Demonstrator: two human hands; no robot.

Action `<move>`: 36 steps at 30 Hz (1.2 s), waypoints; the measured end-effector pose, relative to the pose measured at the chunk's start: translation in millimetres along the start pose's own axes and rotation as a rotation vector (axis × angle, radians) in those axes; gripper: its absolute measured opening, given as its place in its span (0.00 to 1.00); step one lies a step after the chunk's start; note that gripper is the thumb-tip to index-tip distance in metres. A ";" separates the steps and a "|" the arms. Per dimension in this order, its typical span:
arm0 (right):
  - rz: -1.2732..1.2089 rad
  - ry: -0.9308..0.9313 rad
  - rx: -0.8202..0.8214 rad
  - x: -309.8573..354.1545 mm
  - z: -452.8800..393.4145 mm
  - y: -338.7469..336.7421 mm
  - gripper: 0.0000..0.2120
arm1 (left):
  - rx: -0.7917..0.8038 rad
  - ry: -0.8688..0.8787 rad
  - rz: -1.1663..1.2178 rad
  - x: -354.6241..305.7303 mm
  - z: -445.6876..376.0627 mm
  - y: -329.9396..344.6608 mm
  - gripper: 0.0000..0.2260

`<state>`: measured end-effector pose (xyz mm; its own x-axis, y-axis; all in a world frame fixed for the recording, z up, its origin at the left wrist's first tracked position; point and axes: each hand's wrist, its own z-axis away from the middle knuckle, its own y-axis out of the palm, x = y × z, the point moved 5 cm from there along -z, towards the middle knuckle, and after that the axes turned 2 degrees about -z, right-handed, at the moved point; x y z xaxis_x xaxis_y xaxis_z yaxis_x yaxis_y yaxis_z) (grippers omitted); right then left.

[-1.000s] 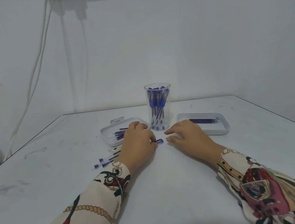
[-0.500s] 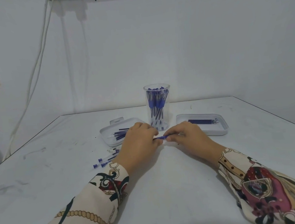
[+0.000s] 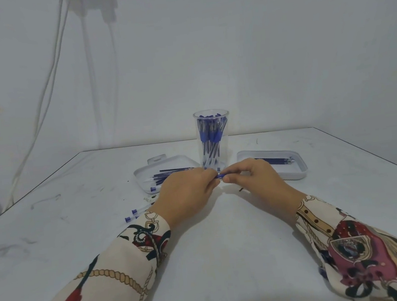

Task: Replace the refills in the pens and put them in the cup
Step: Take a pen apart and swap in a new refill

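A blue pen [image 3: 221,176] is held between both hands just above the table, in front of the clear cup [image 3: 213,141] full of blue pens. My left hand [image 3: 188,196] grips one end and my right hand [image 3: 257,180] pinches the other; most of the pen is hidden by the fingers. Left of the cup, a white tray [image 3: 143,175] holds several blue refills. Another white tray [image 3: 298,163] with refills lies to the right of the cup.
Two loose pens [image 3: 135,213] lie on the white table [image 3: 216,247] beside my left wrist. A small dark bit [image 3: 241,189] sits under my right hand. The wall stands close behind the table's far edge.
Both hands closed in on the blue pen and lifted it slightly off the table. My right hand, which lay flat beside it, now pinches its end.
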<state>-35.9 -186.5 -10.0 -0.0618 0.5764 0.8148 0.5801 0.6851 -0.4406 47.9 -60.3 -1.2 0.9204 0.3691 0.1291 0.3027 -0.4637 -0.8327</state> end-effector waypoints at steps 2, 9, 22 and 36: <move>-0.014 0.002 -0.012 0.5 0.4 -0.8 0.06 | -0.029 0.013 0.004 -0.2 0.2 0.1 0.13; -0.027 -0.013 -0.010 -1.4 0.5 -3.1 0.07 | -0.095 -0.005 -0.008 4.9 0.6 0.7 0.18; 0.438 0.042 -0.021 -21.5 -7.4 -9.1 0.06 | 0.067 -0.156 0.008 21.3 -1.7 4.9 0.16; 0.574 -0.183 -0.021 -4.9 -5.0 -0.5 0.14 | 0.027 -0.042 0.138 10.1 0.1 4.5 0.11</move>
<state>-31.8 -191.9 -11.9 0.1287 0.9202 0.3698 0.5779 0.2335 -0.7820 58.5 -58.6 -3.7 0.9415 0.3368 -0.0094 0.1671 -0.4910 -0.8550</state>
